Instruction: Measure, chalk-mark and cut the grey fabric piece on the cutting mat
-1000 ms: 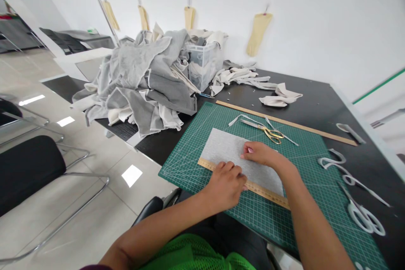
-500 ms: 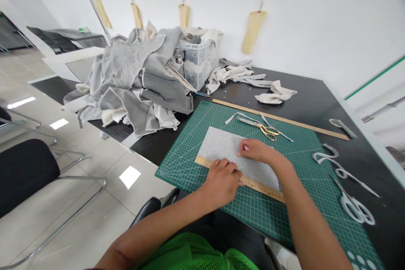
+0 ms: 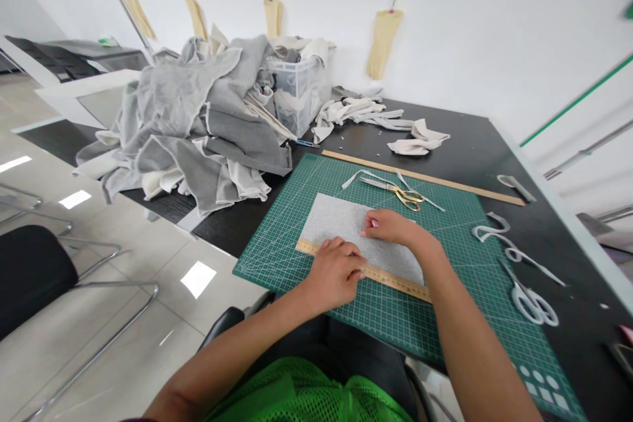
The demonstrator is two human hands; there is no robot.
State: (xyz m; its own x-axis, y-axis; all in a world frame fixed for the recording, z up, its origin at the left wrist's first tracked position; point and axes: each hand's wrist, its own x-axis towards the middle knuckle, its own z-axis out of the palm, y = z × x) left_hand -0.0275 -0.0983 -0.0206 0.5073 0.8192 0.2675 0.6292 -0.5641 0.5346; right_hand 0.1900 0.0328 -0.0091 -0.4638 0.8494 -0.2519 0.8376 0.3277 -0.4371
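Note:
A piece of light grey fabric (image 3: pixel 324 214) lies flat on the green cutting mat (image 3: pixel 277 264). Along its near edge runs a short wooden ruler (image 3: pixel 395 281). My left hand (image 3: pixel 336 270) presses on the ruler with bent fingers, its thumb near the ruler's edge. Above the fabric's middle, my right hand (image 3: pixel 388 225) is closed in a pinch; a small pinkish spot shows at its fingers, and I cannot make out whether that is an object or a nail. Gold-handled scissors (image 3: pixel 408 198) lie beyond the fabric, beside thin grey fabric strips (image 3: pixel 359 175).
A long wooden ruler (image 3: pixel 420 178) lies along the mat's far edge. White-handled scissors (image 3: pixel 534 303) and curled strips (image 3: pixel 494 231) are at the right. A heap of grey cloth (image 3: pixel 182 112) and a clear plastic bin (image 3: pixel 297 92) stand at the back left.
The camera view has turned slightly, so the scene sits a little further left. Both hands keep nearly the same place on the ruler and above the fabric.

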